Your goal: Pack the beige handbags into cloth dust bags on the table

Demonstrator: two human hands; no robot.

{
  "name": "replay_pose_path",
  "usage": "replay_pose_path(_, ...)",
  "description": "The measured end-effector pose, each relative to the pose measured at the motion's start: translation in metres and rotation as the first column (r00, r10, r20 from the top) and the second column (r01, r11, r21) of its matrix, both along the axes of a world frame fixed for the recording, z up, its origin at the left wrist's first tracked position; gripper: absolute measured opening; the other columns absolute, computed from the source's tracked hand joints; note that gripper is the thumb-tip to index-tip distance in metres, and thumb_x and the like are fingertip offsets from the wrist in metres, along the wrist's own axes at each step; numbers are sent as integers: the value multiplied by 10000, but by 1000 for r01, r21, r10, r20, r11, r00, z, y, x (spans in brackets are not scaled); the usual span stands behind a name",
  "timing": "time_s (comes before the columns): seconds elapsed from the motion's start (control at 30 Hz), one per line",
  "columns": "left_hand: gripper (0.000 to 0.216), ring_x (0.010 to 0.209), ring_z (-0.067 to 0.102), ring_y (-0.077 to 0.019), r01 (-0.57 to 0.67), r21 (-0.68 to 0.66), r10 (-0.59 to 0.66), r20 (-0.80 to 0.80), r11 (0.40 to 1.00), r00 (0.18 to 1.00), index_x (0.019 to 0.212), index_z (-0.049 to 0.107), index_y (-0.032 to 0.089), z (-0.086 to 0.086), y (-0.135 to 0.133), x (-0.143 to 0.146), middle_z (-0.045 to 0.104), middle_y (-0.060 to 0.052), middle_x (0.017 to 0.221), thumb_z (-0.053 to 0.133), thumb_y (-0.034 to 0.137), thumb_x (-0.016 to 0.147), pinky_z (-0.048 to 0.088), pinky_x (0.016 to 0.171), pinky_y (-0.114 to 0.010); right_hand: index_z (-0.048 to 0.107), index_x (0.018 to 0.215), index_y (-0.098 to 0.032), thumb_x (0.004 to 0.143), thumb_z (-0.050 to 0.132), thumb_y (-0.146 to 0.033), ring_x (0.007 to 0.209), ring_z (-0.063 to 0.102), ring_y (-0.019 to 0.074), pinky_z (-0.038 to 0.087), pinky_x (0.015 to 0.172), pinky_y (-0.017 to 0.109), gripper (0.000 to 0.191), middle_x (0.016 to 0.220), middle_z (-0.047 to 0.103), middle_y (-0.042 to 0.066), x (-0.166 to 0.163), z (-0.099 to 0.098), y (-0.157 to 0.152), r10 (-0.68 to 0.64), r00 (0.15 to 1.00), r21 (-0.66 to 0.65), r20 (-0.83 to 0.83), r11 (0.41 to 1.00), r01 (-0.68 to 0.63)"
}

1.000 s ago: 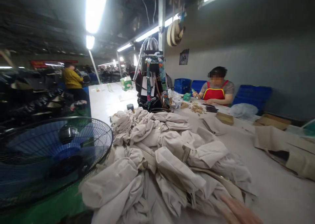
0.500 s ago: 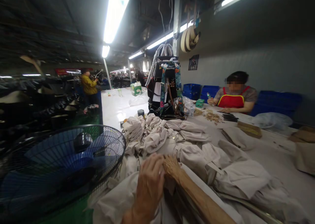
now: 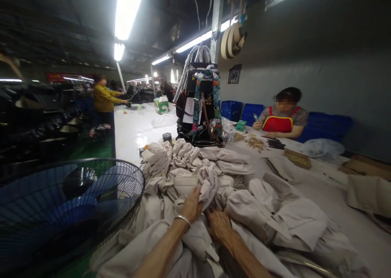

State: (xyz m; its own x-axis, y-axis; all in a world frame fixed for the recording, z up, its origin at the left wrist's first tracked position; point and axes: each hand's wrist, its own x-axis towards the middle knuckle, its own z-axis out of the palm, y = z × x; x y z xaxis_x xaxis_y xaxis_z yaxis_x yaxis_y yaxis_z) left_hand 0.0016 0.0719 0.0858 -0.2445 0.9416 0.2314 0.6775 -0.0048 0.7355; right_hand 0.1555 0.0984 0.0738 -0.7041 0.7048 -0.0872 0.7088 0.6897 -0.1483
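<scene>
Low in the middle of the frame, the left hand (image 3: 192, 204), a silver bangle at its wrist, is closed round a bunched beige cloth piece (image 3: 209, 184) on top of the heap of beige cloth pieces (image 3: 293, 221) on the white counter (image 3: 131, 127). Just right of it, the right hand (image 3: 218, 225) lies on the heap, fingertips sunk among folds; I cannot tell whether it grips anything. The pieces look tangled, so a tug could drag neighbours along. The heap's left edge lies beside the blue fan with a black wire guard (image 3: 70, 204), where a slipping piece might catch.

The right hand (image 3: 218, 226) has fingertips buried under cloth pile (image 3: 275, 212).
</scene>
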Motion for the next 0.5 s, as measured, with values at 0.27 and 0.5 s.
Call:
replay_pose_path(0.27, 732, 1355, 379, -330, 66, -60, -58, 122, 996, 991, 1364, 422, 45, -17, -21, 65, 435, -231, 1424, 478, 52, 634, 259, 1163, -418, 604, 1233, -216, 710, 577, -221, 1086, 594, 345, 437, 905, 478, 523, 1228, 622, 150, 82, 2, -23, -41, 997, -30, 67, 999, 44)
replay_pose_path(0.5, 717, 1419, 227, -376, 191, -119, -137, 358, 974, 924, 1400, 372, 48, -15, -59, 150, 292, -245, 1509, 491, 72, 693, 191, 1185, -454, 688, 1141, -280, 632, 517, -188, 1041, 634, 365, 490, 854, 497, 544, 1142, 672, 138, 185, -28, -34, -72, 989, 139, -128, 986, 90)
